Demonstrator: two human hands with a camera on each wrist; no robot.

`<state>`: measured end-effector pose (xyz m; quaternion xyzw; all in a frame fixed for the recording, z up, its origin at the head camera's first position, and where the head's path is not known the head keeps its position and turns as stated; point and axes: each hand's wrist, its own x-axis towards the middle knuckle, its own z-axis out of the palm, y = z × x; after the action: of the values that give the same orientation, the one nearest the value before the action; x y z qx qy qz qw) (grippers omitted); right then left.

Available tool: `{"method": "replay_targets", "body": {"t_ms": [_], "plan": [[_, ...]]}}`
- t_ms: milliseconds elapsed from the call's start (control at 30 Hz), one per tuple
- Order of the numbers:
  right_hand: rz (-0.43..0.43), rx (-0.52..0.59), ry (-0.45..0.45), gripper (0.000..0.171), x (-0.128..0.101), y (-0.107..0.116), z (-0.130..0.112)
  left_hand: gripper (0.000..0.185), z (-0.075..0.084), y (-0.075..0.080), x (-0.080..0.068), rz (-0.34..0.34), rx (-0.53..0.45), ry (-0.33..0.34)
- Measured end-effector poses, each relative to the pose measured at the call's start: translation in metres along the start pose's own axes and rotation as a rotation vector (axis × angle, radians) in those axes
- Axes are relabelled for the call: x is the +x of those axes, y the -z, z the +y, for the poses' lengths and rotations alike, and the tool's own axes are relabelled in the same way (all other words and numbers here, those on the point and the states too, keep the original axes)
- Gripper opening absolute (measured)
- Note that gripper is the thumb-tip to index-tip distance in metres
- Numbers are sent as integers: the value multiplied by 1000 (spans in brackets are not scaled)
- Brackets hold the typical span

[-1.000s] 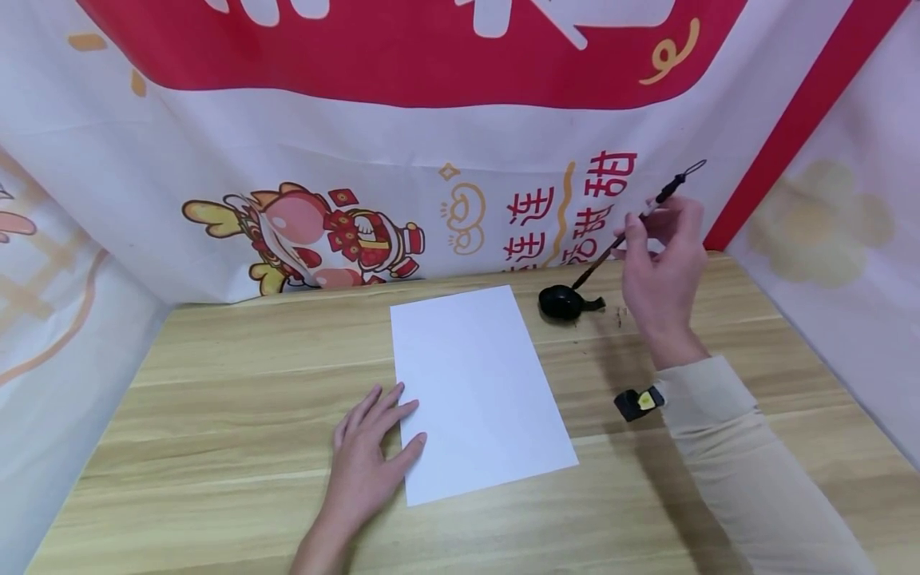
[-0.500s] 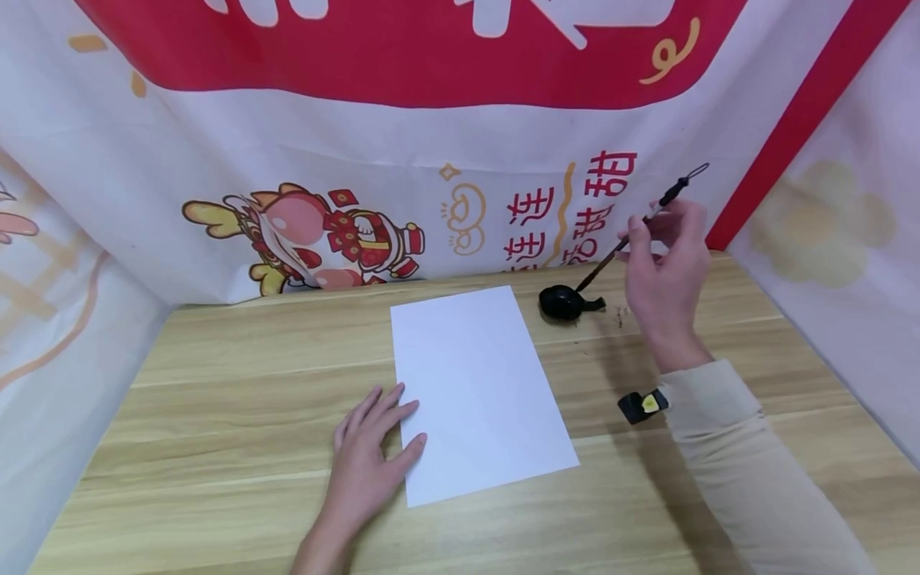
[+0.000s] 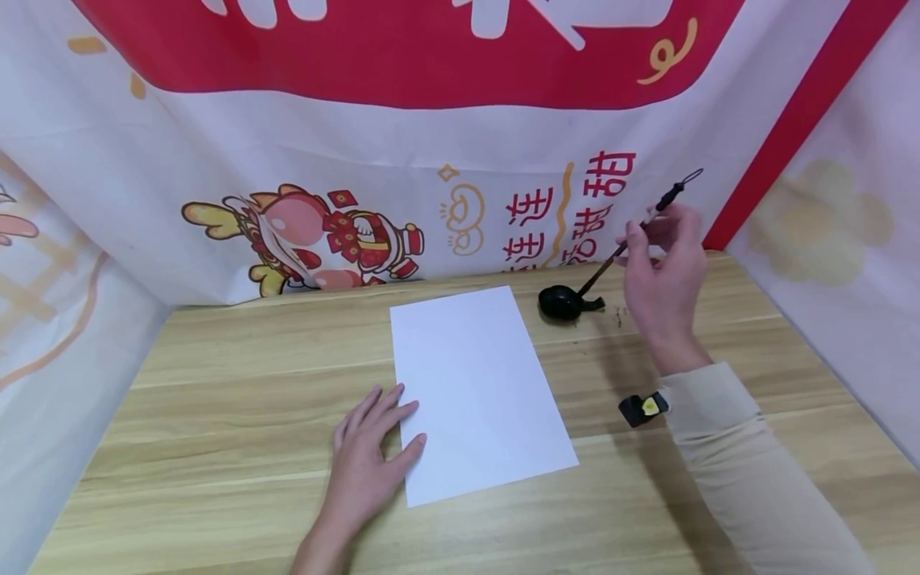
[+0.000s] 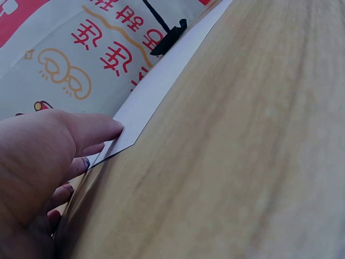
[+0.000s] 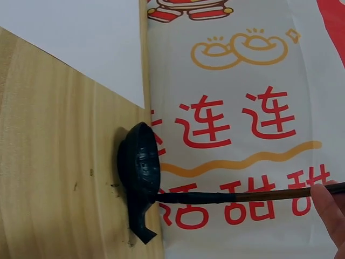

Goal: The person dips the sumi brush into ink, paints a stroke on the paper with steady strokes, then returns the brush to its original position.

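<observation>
The right hand pinches a slim calligraphy brush between thumb and fingers, the shaft tilted with its looped cord end up toward 1 o'clock and its dark tip dipping into a small black ink dish on the wooden table. The dish sits at 2 o'clock from a blank white sheet of paper, just beside its far right corner and close to the printed red and white backdrop. The left hand lies flat at 8 o'clock of the sheet, fingers straight and slightly spread, thumb tip pressing the paper's left edge. A small black and yellow object lies near the right sleeve
</observation>
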<state>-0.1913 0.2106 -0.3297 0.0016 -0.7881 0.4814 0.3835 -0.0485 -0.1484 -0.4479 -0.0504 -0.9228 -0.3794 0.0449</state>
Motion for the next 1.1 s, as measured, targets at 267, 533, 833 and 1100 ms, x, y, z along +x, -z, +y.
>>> {"method": "replay_targets", "body": {"t_ms": [267, 533, 833, 1100], "plan": [[-6, 10, 1, 30, 1, 1, -5, 49, -1, 0, 0, 1, -1, 1], [-21, -8, 6, 31, -2, 0, -1, 49, -1, -1, 0, 0, -1, 1], [-8, -23, 58, 32, -1, 1, -9, 49, 0, 1, 1, -2, 1, 3], [-15, -32, 52, 31, -4, 2, -5, 49, -1, 0, 0, -1, -5, -2]]}}
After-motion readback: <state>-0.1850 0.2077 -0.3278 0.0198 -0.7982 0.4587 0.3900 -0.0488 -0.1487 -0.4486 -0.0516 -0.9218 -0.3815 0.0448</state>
